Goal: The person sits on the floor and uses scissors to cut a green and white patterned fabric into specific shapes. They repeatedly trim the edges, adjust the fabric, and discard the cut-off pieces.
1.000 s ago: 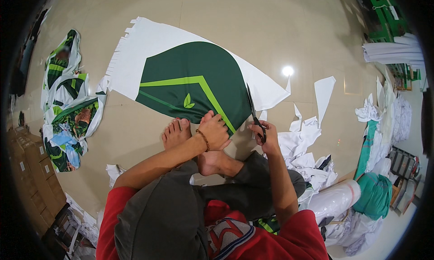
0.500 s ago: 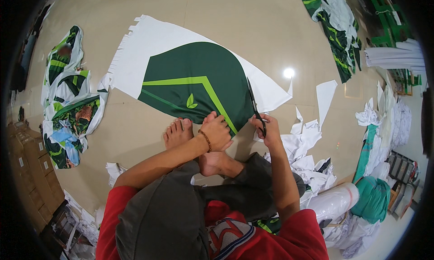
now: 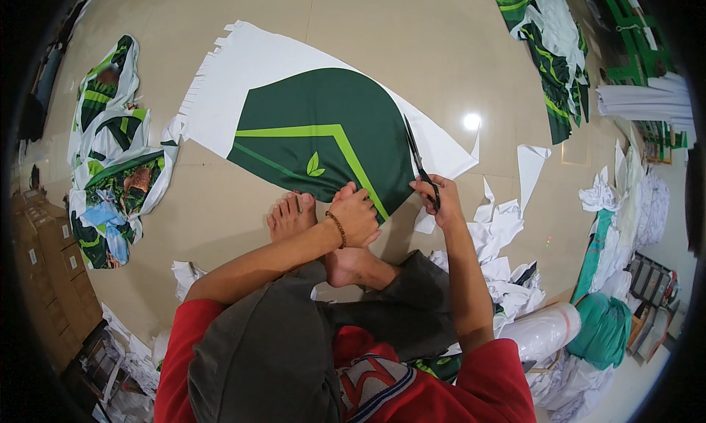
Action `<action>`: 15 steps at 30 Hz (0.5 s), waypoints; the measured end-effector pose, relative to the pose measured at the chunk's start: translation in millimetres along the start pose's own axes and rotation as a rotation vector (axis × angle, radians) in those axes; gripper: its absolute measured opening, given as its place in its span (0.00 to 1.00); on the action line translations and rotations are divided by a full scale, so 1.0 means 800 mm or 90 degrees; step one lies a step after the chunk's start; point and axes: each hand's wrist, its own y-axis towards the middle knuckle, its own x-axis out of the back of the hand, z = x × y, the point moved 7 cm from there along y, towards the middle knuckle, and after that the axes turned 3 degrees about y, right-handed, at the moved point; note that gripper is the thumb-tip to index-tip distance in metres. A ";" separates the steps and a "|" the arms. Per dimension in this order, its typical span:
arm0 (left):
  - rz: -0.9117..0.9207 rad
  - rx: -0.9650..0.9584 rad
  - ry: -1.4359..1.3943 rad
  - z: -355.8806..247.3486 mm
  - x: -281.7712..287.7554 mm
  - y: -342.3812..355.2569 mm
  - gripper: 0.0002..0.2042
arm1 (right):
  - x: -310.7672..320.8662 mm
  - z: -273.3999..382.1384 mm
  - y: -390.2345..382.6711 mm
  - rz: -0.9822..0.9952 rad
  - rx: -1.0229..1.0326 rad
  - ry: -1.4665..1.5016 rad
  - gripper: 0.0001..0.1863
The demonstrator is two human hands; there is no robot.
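Observation:
A dark green fabric panel [image 3: 294, 110] with a light green bent stripe and leaf mark lies flat on the floor, with white fabric margins [image 3: 273, 49] around part of it. My right hand [image 3: 440, 201] is closed on black-handled scissors [image 3: 415, 148], their blades lying along the panel's curved right edge, where green meets white. My left hand [image 3: 354, 220], a beaded bracelet at its wrist, is closed at the panel's near edge. Small creases run from the fabric there. My bare feet [image 3: 289, 215] touch this edge too; the left fingertips are partly hidden.
White fabric scraps [image 3: 498, 235] lie right of my legs, near a plastic-wrapped roll [image 3: 546, 333] and a green bundle [image 3: 601, 329]. Printed fabric pieces [image 3: 110, 162] lie at the left, others [image 3: 551, 62] at the far right. Cardboard boxes [image 3: 53, 265] stand at the left edge.
My right hand and the scissors have shifted slightly up and right along the curved edge. The left hand keeps its place at the near edge.

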 end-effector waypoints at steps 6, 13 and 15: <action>-0.051 -0.004 -0.001 0.002 0.003 -0.002 0.21 | -0.003 0.013 0.002 -0.038 0.013 -0.099 0.19; -0.115 -0.019 -0.013 0.003 -0.005 -0.002 0.18 | -0.009 0.029 0.021 0.026 0.003 -0.061 0.19; -0.114 -0.012 -0.015 0.003 -0.003 -0.003 0.18 | -0.009 0.034 0.029 0.022 0.001 -0.062 0.19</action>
